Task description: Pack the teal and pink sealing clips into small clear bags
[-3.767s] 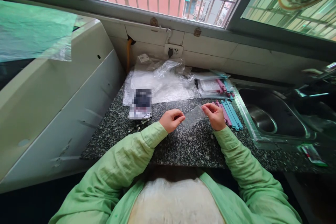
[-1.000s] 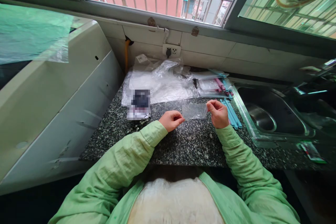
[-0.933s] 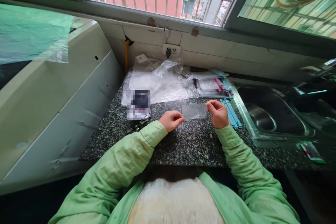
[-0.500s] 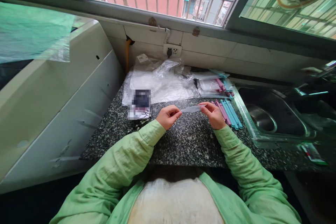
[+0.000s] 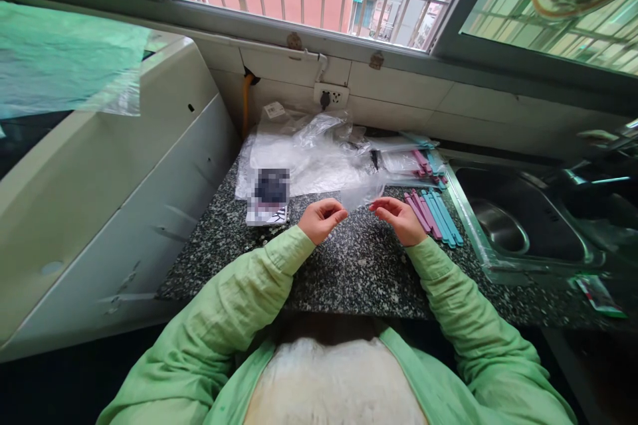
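A small clear plastic bag (image 5: 359, 193) is held above the speckled granite counter (image 5: 349, 272), pinched at its two lower corners. My left hand (image 5: 321, 220) grips its left end between thumb and fingers. My right hand (image 5: 397, 219) holds the right end with fingertips. The bag stands up and tilts away from me. Just right of my right hand lie several pink and blue sticks (image 5: 432, 214) side by side on the counter. Both arms wear light green sleeves.
A heap of clear plastic bags (image 5: 309, 153) lies at the back of the counter, with packed stick bags (image 5: 413, 163) beside it. A blurred card (image 5: 269, 196) lies to the left. A steel sink (image 5: 518, 226) is right, a white appliance (image 5: 100, 179) left.
The bag was hanging flat between my hands, then was turned edge-on; now it stands up and tilts away. My hands have come closer together.
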`<state>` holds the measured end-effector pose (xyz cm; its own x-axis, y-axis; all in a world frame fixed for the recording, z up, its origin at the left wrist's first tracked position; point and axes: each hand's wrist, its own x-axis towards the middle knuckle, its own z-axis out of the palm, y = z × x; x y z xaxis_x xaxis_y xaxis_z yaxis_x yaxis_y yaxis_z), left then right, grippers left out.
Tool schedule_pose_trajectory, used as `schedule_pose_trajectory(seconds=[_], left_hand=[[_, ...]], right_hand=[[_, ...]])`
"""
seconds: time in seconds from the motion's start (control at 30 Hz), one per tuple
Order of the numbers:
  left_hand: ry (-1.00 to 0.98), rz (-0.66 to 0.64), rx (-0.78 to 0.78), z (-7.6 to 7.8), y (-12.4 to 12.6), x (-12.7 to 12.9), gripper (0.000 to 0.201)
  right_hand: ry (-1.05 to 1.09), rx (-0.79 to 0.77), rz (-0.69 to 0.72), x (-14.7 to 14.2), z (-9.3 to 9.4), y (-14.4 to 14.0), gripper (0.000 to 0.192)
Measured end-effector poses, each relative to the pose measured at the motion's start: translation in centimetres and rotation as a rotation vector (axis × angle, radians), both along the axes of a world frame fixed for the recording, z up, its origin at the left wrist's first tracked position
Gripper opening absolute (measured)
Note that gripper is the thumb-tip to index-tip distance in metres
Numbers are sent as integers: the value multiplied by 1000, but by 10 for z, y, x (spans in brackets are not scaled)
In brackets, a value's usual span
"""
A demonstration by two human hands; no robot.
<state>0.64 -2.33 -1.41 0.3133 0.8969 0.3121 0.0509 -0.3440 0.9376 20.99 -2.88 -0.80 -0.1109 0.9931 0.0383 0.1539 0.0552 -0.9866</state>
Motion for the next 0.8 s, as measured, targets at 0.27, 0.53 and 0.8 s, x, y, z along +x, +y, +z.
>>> schedule_pose_trajectory(seconds=[0.27,0.53,0.8], left_hand=[[15,-3,-3,-1,-1,2,31],[-52,-85,15,-2,-5,2,35],[-113,-174,67,-4,-10,1,30]], right_hand=[[4,5,-80,-3,0,-1,29],[0,-125,-79,-6,-7,2,31],[102,-324,104,-19,-11,-1,33]])
